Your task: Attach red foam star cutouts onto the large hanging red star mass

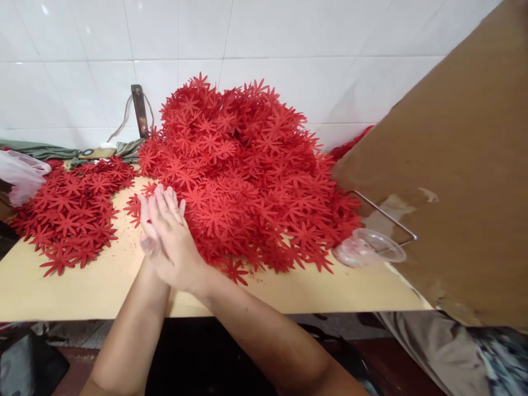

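Right at the near-left foot of the big heap of red paper flowers (247, 176), which is banked against the white tiled wall (82, 55), the right hand (175, 242) lies flat over the left hand (147, 223), palms pressed together with fingers straight; a sliver of red shows between them, though I cannot tell whether a flower is actually pinched there. Left of the heap a thinner, spread-out batch of flowers (70, 212) covers the pale tabletop (103, 286), kept apart from the bulk, while at the heap's right foot a clear plastic cup (369, 247) lies tipped beneath a leaning brown board (462, 181).
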`<act>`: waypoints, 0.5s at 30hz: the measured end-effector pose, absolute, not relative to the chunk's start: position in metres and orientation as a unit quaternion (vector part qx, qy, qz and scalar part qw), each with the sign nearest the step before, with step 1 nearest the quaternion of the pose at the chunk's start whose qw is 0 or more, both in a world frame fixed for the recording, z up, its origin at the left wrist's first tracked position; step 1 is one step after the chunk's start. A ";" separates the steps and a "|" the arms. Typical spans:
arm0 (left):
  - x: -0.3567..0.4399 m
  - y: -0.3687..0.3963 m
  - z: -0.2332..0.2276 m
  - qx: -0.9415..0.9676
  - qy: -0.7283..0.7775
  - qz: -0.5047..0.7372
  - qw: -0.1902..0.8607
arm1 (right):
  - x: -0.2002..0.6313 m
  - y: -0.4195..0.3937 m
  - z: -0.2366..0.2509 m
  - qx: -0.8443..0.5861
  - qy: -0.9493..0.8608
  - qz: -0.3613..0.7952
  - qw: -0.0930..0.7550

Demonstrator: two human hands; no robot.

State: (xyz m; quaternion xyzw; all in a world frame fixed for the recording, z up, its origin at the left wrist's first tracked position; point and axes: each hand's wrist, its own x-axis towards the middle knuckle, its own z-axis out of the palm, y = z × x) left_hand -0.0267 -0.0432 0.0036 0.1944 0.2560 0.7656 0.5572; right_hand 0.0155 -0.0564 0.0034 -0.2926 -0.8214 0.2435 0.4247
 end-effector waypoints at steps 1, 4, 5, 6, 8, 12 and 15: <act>-0.023 -0.045 0.005 0.198 0.252 0.773 0.547 | 0.016 -0.052 0.004 -0.312 -0.803 0.273 0.428; -0.011 -0.048 0.009 0.216 0.264 0.760 0.553 | 0.017 -0.025 0.004 -0.352 -0.747 0.356 0.436; -0.008 -0.050 0.011 0.227 0.265 0.753 0.557 | 0.018 -0.015 0.003 -0.355 -0.736 0.372 0.440; -0.006 -0.051 0.012 0.238 0.262 0.749 0.559 | 0.020 -0.004 0.002 -0.358 -0.726 0.386 0.442; -0.003 -0.054 0.014 0.248 0.254 0.732 0.582 | 0.023 0.013 -0.002 -0.379 -0.699 0.408 0.449; -0.002 -0.052 0.016 0.228 0.252 0.685 0.644 | 0.031 0.017 -0.013 -0.414 -0.674 0.393 0.468; -0.008 -0.046 0.012 0.180 0.253 0.690 0.654 | 0.034 -0.011 -0.018 -0.358 -0.736 0.310 0.484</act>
